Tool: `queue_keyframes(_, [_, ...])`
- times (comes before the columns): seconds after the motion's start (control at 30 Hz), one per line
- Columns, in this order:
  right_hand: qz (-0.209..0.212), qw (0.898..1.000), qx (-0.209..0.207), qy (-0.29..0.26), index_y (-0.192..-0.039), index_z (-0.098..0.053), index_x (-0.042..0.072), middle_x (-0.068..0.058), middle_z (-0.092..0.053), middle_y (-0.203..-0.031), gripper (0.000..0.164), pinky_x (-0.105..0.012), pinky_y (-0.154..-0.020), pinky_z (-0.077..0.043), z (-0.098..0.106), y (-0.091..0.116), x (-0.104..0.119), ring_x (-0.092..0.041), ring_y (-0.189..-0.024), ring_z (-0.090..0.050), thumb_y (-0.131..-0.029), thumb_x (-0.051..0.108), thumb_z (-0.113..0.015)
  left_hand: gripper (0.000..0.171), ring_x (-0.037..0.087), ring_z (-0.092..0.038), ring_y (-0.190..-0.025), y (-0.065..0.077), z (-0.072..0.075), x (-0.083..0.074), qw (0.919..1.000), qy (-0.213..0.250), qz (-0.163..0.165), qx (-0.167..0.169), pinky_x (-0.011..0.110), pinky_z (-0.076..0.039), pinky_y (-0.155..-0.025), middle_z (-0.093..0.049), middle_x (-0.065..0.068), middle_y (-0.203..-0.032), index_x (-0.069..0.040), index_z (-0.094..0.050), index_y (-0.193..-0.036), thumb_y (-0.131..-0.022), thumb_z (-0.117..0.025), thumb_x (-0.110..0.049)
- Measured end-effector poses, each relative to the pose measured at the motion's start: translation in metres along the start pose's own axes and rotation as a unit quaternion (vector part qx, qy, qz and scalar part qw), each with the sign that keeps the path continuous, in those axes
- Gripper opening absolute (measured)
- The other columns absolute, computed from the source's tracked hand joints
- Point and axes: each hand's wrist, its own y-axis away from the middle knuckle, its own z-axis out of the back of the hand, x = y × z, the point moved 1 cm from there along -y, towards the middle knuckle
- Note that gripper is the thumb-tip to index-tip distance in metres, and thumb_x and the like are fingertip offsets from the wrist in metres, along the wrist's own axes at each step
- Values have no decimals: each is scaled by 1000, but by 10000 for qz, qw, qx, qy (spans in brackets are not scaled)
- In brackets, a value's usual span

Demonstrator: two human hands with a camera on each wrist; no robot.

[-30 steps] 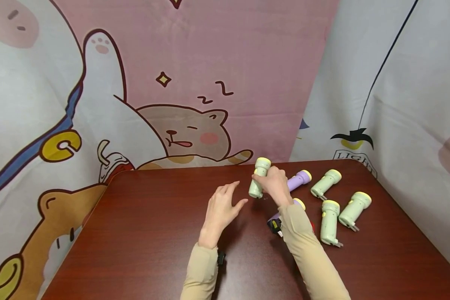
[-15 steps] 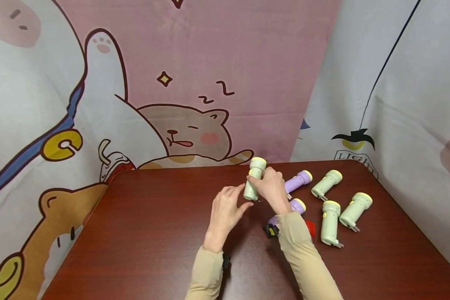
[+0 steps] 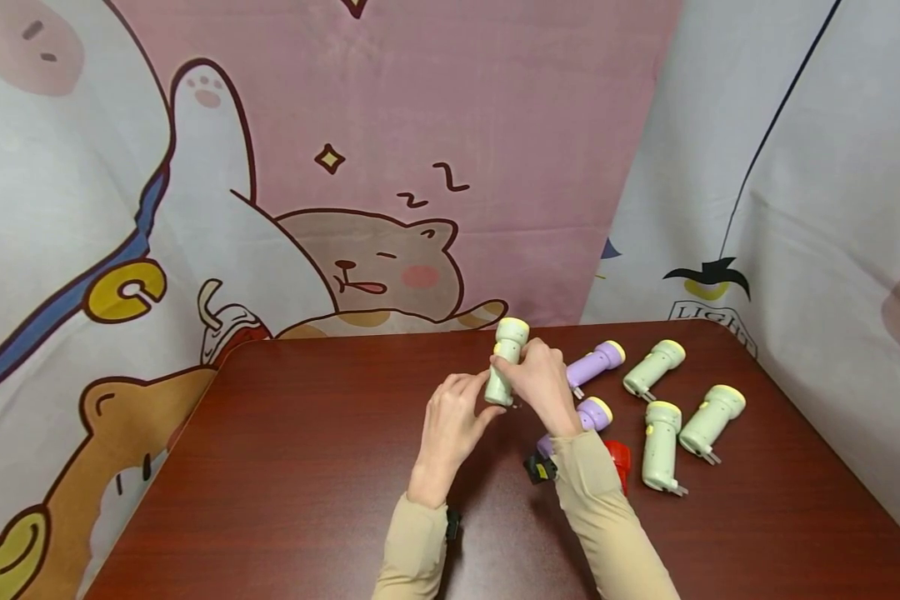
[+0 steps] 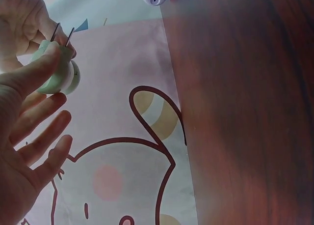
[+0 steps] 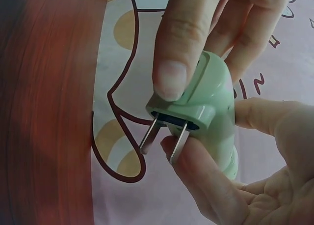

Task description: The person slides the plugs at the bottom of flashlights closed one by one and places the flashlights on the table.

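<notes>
A green flashlight (image 3: 508,352) is held above the table, just right of centre in the head view, with its pale yellow head towards the top of the frame and its base tilted slightly to the lower left. The right hand (image 3: 543,379) grips its body from the right, thumb across the near side. The left hand (image 3: 453,425) pinches the base from the left between thumb and index finger; in the left wrist view its other fingers spread apart, away from the flashlight. Two metal prongs (image 5: 180,142) stick out of the base near the middle of the right wrist view, with the left thumb pressing just beside them.

Right of the hands in the head view lie a purple flashlight (image 3: 598,362) and, below it, a second purple flashlight (image 3: 594,412), partly covered by the right arm. A red object (image 3: 620,460) shows beside the right sleeve (image 3: 607,517), too hidden to identify. Farther right are three more green flashlights (image 3: 660,448), their prongs out at the lower ends. All rest on a dark reddish-brown table (image 3: 292,467). Behind it hangs a pink and white cloth (image 3: 555,125) printed with cartoon animals.
</notes>
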Motion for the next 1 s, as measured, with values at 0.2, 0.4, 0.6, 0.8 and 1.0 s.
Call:
queue_keyframes(0.2, [-24,10000,-26,-9,-77,-61,3,-9,-59,-69,38,-26,-47,-38,0,2,2,-19,-58,-51,-80,40,-70,52,16,-65,-89,-1,-2,0,9999,-20,-66,-151,29,-53,-78,-74,2,-91,-7,-68,-111,-66,-85,-29])
queue_keyframes(0.4, [-69,10000,-18,2,-83,-62,1,-12,-62,-74,39,-26,-48,-39,0,1,2,-21,-61,-53,-80,39,-70,52,15,-65,-88,0,-2,0,9996,-35,-146,-236,28,-53,-78,-74,2,-91,-7,-69,-111,-66,-86,-28])
queue_keyframes(0.6, [-104,9999,-112,66,-86,-63,0,-14,-64,-78,41,-27,-49,-39,-3,1,2,-22,-62,-55,-80,40,-70,51,16,-65,-87,0,-2,0,9994,-1,-222,-260,28,-53,-77,-74,3,-91,-6,-69,-111,-67,-85,-27])
queue_keyframes(0.8, [-169,9997,-184,24,-91,-62,-2,-15,-66,-79,45,-27,-49,-40,-6,4,3,-23,-63,-57,-78,40,-71,48,16,-66,-86,1,-3,2,9993,-4,-269,-252,27,-54,-77,-74,4,-89,-5,-70,-108,-68,-84,-27])
queue_keyframes(1.0, [-93,9994,-336,-4,-89,-62,-2,-15,-65,-78,43,-29,-50,-41,-10,4,2,-25,-64,-59,-78,39,-71,46,15,-66,-85,1,-2,4,9988,35,-397,-290,27,-54,-75,-74,3,-85,-5,-71,-106,-68,-85,-26])
